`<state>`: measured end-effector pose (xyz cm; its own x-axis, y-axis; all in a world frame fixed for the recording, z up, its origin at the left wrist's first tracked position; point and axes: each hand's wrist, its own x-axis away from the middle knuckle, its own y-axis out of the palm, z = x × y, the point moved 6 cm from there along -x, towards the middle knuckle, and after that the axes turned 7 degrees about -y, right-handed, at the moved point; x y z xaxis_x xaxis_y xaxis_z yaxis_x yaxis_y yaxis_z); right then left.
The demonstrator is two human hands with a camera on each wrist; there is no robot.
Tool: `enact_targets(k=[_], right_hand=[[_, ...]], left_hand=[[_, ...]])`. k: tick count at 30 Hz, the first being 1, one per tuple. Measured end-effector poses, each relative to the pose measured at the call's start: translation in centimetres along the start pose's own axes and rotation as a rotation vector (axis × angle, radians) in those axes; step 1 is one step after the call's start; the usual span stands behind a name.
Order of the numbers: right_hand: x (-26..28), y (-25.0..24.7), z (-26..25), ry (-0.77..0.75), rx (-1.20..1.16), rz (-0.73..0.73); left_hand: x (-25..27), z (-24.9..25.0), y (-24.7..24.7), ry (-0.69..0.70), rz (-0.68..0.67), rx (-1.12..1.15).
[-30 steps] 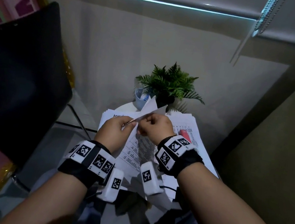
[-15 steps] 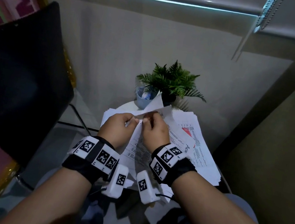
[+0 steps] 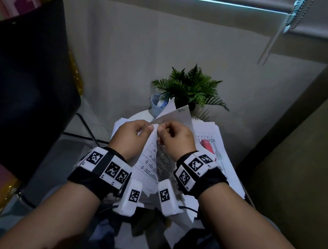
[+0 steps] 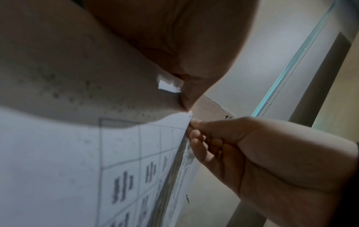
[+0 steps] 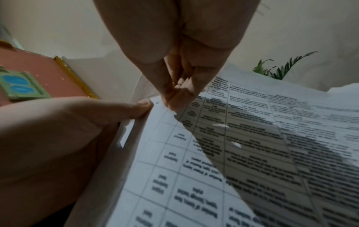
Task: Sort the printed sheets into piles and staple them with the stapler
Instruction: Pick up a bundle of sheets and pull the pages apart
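I hold a set of printed sheets (image 3: 152, 161) with a table of text above the small table, both hands at its top corner. My left hand (image 3: 147, 128) pinches the corner from the left. My right hand (image 3: 162, 131) pinches it from the right, fingertips almost touching the left ones. In the left wrist view the left hand (image 4: 185, 98) pinches a small torn paper edge, with the right hand (image 4: 196, 130) just below it. In the right wrist view the right hand (image 5: 174, 98) pinches the sheets (image 5: 194, 169) beside the left thumb (image 5: 136, 110). A red object (image 3: 206, 145), apparently the stapler, lies on the paper pile (image 3: 223, 164).
A potted fern (image 3: 191, 87) and a pale blue cup (image 3: 155, 103) stand at the far side of the small round table (image 3: 138, 115). A black chair (image 3: 20, 83) is close on the left. A wall runs along the right.
Both hands stay pinched together at the sheets' corner. The folded-back page, lying over to the right half a second ago, now stands up behind the hands.
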<state>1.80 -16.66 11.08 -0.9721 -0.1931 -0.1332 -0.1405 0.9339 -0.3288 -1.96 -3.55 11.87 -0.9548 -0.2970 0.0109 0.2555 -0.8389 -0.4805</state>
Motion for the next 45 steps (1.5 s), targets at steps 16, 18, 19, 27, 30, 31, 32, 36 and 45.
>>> enact_targets(k=[16,18,19,27,30,31,32,36,45], right_hand=[[-0.9,-2.5,-1.3,-0.053,-0.113,0.102],[-1.0,-4.0,-0.3,-0.023,-0.071,0.104],[-1.1,-4.9,0.1,-0.009,-0.061,0.102],[-2.7,-17.6,6.4,0.169,0.257,0.301],[-2.7,-22.7,8.7,0.249,0.48,0.383],[-2.7,-24.1,9.4,0.268,0.517,0.402],[-2.7,-25.3,10.0,0.288,0.558,0.412],[-2.9,-28.2,11.8,0.381,0.614,0.386],[-2.9,-28.0,11.8,0.335,0.565,0.411]], left_hand=[[-0.3,-0.9,-0.7,-0.068,0.076,-0.301],[-0.8,-0.6,-1.1,-0.061,0.064,-0.357],[-1.0,-0.5,-1.1,-0.052,0.058,-0.373],[-0.9,-0.3,-0.6,-0.032,0.079,-0.354],[-1.0,-0.9,-0.6,-0.028,0.105,-0.372],[-1.1,-1.0,-0.6,-0.019,0.112,-0.386],[-1.2,-1.0,-0.6,-0.011,0.118,-0.404],[-1.2,-0.5,-0.4,-0.01,0.126,-0.451],[-2.0,0.4,0.0,-0.061,0.087,-0.403]])
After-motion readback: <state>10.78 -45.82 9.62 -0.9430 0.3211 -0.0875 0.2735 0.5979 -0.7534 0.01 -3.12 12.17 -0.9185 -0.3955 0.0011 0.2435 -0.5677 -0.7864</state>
